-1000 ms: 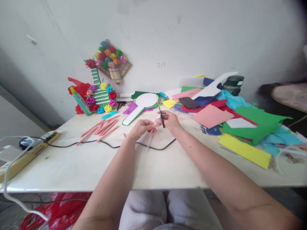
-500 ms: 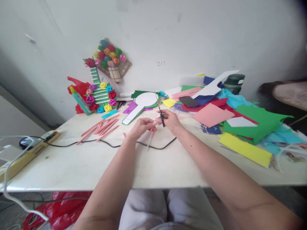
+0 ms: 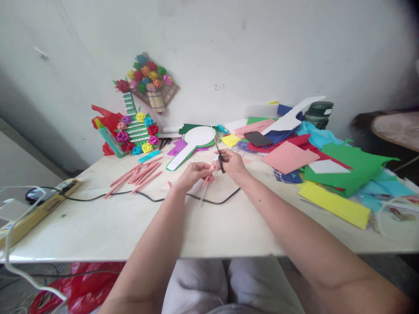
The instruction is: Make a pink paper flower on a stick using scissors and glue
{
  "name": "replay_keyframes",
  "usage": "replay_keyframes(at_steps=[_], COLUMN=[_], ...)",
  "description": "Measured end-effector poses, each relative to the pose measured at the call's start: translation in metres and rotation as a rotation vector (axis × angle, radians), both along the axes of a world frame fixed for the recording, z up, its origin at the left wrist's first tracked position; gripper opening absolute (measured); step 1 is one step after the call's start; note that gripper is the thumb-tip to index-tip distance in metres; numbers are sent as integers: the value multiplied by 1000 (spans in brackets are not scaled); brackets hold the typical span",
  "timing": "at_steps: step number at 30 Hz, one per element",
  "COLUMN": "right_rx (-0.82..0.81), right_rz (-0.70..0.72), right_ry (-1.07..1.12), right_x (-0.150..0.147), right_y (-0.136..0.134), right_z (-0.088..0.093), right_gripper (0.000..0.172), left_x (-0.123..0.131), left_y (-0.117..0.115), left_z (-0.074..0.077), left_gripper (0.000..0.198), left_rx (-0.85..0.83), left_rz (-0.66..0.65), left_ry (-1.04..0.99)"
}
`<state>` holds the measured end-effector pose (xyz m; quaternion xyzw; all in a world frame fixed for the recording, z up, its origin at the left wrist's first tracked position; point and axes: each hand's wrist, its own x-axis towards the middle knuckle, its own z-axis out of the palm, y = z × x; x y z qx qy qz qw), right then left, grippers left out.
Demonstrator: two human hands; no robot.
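Near the middle of the table, my left hand [image 3: 195, 174] is closed on a pink paper piece [image 3: 206, 181], with a thin translucent stick [image 3: 203, 196] hanging below it. Just to the right, my right hand [image 3: 231, 165] is closed round black-handled scissors [image 3: 220, 162], whose blades point up and away. The fingertips of both hands are close together at the pink piece. Several pink paper rolls [image 3: 144, 175] lie to the left. Behind my hands sits a white paddle-shaped cutout [image 3: 199, 136] with a green edge.
A black cable [image 3: 153, 199] crosses the table under my hands. Coloured sheets [image 3: 347, 165], a phone [image 3: 258, 139] and a dark green container [image 3: 318, 114] are at the right. A flower-decorated guitar shape [image 3: 137, 128] and a power strip [image 3: 39, 209] stand left.
The scissors' handles have shifted slightly in my right hand. My left hand has barely moved, and the pink piece shows a little more below its fingers.
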<state>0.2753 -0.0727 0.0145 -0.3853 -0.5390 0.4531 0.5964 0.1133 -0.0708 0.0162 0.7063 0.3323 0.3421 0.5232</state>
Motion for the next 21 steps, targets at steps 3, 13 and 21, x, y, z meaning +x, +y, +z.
replay_keyframes(at_steps=[3,13,21], right_rx=[-39,-116,-101], right_rz=[23,166,415], right_ry=[-26,-253,-448], right_x=[3,23,34], right_y=[0,0,-7], right_z=[1,3,14], right_gripper=[46,37,32], left_x=[-1,-15,-17], left_y=[1,15,19], left_z=[0,-9,-12], left_gripper=[34,35,33], left_rx=[6,-2,-4], left_rz=[36,176,204], left_ry=[21,-101,-241])
